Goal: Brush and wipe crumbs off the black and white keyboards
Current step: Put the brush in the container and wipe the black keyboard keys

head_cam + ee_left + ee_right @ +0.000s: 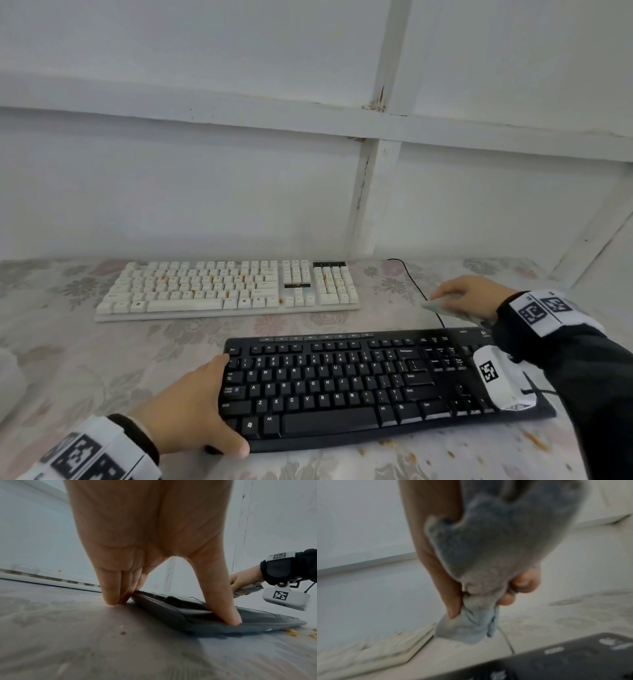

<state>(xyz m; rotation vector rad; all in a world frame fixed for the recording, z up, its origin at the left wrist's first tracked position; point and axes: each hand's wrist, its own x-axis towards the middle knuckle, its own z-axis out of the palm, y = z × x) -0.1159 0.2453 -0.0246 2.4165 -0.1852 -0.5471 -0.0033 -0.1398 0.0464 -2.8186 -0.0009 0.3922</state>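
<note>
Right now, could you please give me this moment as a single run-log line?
left hand: holds black keyboard end | right hand: grips cloth | white keyboard: crumbs on keys

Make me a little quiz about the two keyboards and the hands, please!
1. True or false: the white keyboard has orange crumbs on its keys.
2. What does the right hand hold? A) brush B) grey cloth C) cup
3. Which hand grips the black keyboard by its end?

Key: 1 true. 2 B. 3 the left hand.
</note>
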